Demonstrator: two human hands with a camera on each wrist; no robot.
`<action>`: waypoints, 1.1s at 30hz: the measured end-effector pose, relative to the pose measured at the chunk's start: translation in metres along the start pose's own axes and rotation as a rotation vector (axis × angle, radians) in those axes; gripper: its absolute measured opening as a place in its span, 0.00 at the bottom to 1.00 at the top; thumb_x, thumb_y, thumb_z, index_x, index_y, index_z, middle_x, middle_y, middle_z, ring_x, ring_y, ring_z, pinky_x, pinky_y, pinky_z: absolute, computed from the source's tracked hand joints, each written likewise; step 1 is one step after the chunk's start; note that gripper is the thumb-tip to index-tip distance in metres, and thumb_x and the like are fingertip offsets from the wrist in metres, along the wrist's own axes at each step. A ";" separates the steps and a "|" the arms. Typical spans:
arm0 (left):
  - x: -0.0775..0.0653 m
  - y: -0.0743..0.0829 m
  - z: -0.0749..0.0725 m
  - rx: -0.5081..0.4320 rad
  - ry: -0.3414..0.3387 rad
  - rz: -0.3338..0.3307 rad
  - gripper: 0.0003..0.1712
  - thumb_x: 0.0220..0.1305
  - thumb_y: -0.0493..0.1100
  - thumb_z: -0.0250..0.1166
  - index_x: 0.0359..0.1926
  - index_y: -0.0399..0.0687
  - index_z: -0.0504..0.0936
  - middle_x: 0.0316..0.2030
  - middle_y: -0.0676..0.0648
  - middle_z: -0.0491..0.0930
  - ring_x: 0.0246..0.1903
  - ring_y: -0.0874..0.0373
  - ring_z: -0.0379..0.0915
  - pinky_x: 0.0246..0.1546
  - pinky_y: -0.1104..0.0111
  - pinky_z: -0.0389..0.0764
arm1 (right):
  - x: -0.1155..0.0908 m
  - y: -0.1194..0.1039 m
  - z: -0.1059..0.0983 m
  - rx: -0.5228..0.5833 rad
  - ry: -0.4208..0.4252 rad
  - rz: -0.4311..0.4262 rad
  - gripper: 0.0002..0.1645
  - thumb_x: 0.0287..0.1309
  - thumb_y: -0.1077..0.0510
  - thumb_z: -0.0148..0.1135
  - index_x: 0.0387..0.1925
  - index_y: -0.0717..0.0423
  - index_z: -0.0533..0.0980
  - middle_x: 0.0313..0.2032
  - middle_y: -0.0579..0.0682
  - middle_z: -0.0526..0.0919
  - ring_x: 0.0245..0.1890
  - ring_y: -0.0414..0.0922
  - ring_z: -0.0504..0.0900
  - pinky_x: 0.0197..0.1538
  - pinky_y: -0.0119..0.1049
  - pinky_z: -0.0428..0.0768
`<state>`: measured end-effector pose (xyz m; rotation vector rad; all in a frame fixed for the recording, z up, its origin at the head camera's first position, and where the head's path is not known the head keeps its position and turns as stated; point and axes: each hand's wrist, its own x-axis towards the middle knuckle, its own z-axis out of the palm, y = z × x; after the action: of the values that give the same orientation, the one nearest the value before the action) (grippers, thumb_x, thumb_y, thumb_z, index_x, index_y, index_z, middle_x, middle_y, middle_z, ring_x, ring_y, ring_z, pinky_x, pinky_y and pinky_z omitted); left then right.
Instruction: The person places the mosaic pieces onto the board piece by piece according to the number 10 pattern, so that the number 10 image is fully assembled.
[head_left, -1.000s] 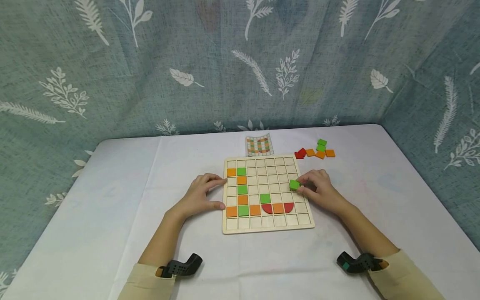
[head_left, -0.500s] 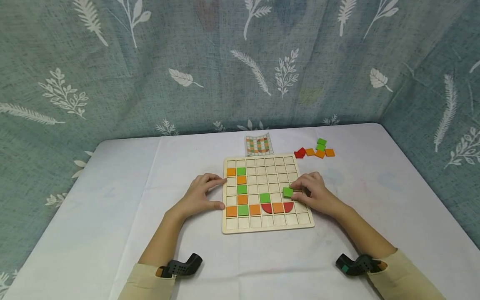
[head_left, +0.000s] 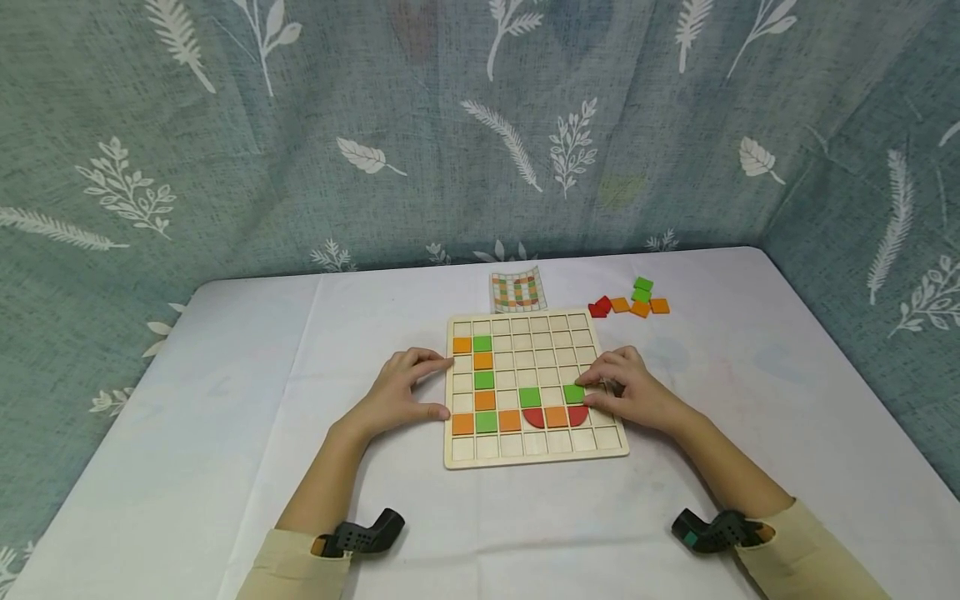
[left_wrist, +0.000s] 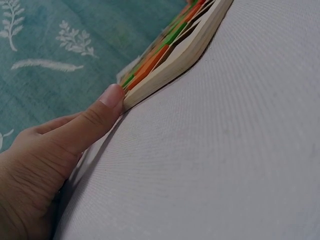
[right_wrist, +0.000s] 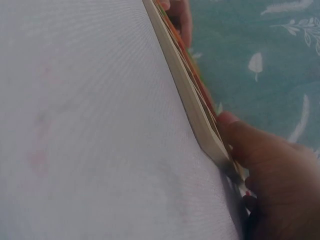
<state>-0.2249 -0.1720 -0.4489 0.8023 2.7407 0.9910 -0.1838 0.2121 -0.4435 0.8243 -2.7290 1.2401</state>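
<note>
A wooden grid board (head_left: 536, 447) lies on the table, with orange, green and red tiles in some of its cells. My right hand (head_left: 630, 385) reaches over the board's right side, thumb and fingers pinching a green square tile (head_left: 573, 394). That tile sits just above a red quarter-round tile (head_left: 577, 415). At the left edge, my left hand (head_left: 405, 387) rests its thumb and fingers against the board with the fingers fairly straight. In the left wrist view its thumb (left_wrist: 111, 97) touches the board's corner. Seen from the right wrist, the right thumb (right_wrist: 227, 120) overlaps the board's top.
Behind the board lies a small pattern card (head_left: 517, 289) printed with a coloured grid. Loose tiles lie at the back right: red pieces (head_left: 600, 307), orange squares (head_left: 660, 306) and green squares (head_left: 642, 285). A patterned curtain (head_left: 420, 167) hangs behind the white table.
My right hand has moved left and towards me with the green tile, from the board's right edge down to a cell above the right red piece. The left hand has stayed in place.
</note>
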 end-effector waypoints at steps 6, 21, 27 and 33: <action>0.001 0.002 0.000 0.002 -0.002 0.005 0.48 0.40 0.64 0.74 0.64 0.57 0.71 0.58 0.50 0.67 0.58 0.51 0.57 0.59 0.52 0.58 | -0.001 0.003 -0.001 0.007 -0.007 0.021 0.14 0.49 0.57 0.71 0.41 0.48 0.83 0.41 0.44 0.79 0.47 0.43 0.59 0.44 0.42 0.61; 0.001 0.003 0.000 -0.004 -0.005 -0.008 0.48 0.40 0.63 0.75 0.65 0.57 0.71 0.59 0.50 0.66 0.59 0.51 0.56 0.59 0.51 0.58 | 0.001 0.000 -0.001 0.019 -0.011 0.058 0.19 0.43 0.53 0.75 0.41 0.49 0.83 0.41 0.43 0.79 0.48 0.43 0.59 0.46 0.43 0.62; 0.000 0.003 -0.001 -0.013 -0.005 -0.014 0.47 0.40 0.62 0.75 0.64 0.57 0.72 0.58 0.50 0.67 0.59 0.51 0.56 0.59 0.51 0.58 | 0.002 0.001 -0.001 0.015 0.011 0.079 0.21 0.43 0.53 0.76 0.43 0.50 0.83 0.40 0.42 0.79 0.46 0.42 0.60 0.45 0.39 0.63; 0.001 0.001 -0.001 0.004 -0.001 0.002 0.48 0.40 0.62 0.75 0.64 0.57 0.71 0.58 0.50 0.67 0.58 0.51 0.57 0.59 0.52 0.58 | 0.006 0.007 -0.006 0.024 0.063 0.108 0.22 0.44 0.55 0.75 0.44 0.53 0.82 0.35 0.45 0.77 0.43 0.44 0.59 0.40 0.37 0.60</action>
<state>-0.2253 -0.1715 -0.4474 0.8062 2.7420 0.9859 -0.1938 0.2173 -0.4431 0.6356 -2.7464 1.2965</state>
